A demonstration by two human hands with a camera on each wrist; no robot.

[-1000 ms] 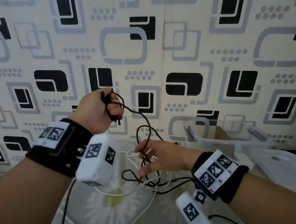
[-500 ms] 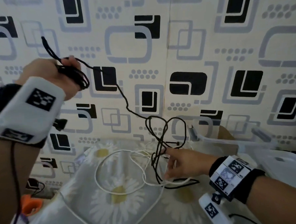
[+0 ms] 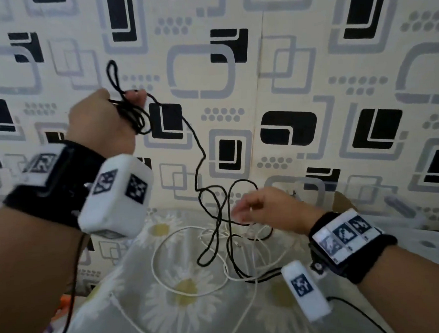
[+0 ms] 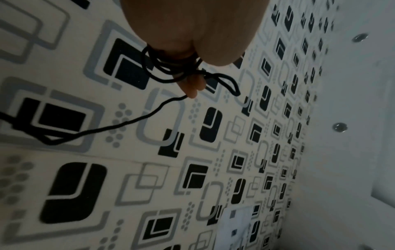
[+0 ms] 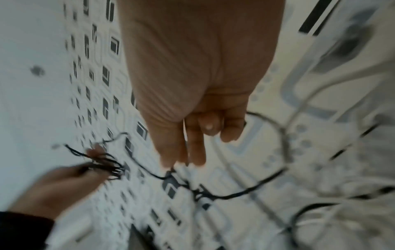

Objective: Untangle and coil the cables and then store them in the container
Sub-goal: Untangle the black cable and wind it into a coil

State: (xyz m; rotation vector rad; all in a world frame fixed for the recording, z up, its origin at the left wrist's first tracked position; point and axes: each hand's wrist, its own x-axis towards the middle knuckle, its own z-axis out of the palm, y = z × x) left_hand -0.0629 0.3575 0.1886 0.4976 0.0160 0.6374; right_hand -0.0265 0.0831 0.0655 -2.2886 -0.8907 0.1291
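One thin black cable [image 3: 200,152] runs from a small bundle of loops gripped in the raised left hand [image 3: 101,121] down in slack loops to the daisy-print cloth on the worktop [image 3: 170,309], crossing one thin white cable [image 3: 184,290] lying there. The right hand [image 3: 269,209], blurred, reaches into the loops with fingers loosely bent; its grip cannot be told. Behind it, against the patterned wall [image 3: 309,59], stands one clear plastic container [image 3: 383,203], with open cloth nearer the cloth's left edge.

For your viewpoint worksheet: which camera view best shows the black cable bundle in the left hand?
The left wrist view: the black cable bundle is close and sharp, wound around the left hand. The head view shows it smaller; the right wrist view shows it blurred.
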